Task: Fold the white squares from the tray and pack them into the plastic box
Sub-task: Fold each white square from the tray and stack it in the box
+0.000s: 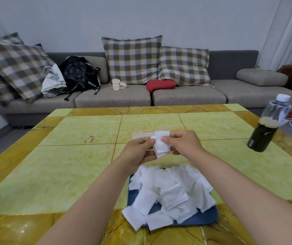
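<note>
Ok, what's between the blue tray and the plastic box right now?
In the head view, the left hand and right hand pinch one white square there, above the table, with the tray nearer the person and the plastic box beyond.

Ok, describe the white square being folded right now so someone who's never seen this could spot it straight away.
On the yellow-green table before the grey sofa, a blue tray near the front edge holds a heap of white squares. Just beyond it, the left hand and right hand pinch one white square between them. It alone is off the tray, held up in fingers.
</note>
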`<state>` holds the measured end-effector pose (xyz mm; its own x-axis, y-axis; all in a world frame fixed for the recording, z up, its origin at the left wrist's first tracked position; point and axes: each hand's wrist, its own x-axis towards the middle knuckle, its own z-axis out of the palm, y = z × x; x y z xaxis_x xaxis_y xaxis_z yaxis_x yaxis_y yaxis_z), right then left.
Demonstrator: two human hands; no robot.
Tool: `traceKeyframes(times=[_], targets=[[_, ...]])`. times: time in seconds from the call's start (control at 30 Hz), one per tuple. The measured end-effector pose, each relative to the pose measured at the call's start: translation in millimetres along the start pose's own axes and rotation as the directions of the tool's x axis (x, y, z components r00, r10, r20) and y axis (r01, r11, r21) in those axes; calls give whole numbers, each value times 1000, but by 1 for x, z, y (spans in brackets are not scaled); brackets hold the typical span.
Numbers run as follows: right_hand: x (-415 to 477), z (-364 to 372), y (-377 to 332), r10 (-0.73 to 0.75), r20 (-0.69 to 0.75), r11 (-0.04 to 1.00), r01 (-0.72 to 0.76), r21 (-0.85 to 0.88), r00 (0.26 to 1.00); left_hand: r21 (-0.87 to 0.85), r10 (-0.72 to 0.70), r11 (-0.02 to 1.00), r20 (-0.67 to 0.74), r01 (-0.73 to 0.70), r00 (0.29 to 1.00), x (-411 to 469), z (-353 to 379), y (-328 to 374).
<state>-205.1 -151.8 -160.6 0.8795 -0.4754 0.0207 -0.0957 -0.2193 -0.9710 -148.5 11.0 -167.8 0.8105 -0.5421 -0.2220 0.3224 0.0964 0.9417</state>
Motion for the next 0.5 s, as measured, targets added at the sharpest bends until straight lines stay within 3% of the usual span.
traceKeyframes(times=[0.13,0.23,0.33,0.5], targets=[[5,-5,-4,-13,-84,1000,14,21,996,38,54,998,-144,-50,988,2,1,1],[1,-16,-16,-15,49,997,12,71,999,118,95,990,-204,-72,974,6,-5,2],[-5,-20,-21,-45,227,998,55,-35,973,168,85,984,-125,-64,988,3,-8,6],[-5,-14,-19,-99,210,972,139,-187,973,209,76,975,-18,-70,997,-2,-6,10]])
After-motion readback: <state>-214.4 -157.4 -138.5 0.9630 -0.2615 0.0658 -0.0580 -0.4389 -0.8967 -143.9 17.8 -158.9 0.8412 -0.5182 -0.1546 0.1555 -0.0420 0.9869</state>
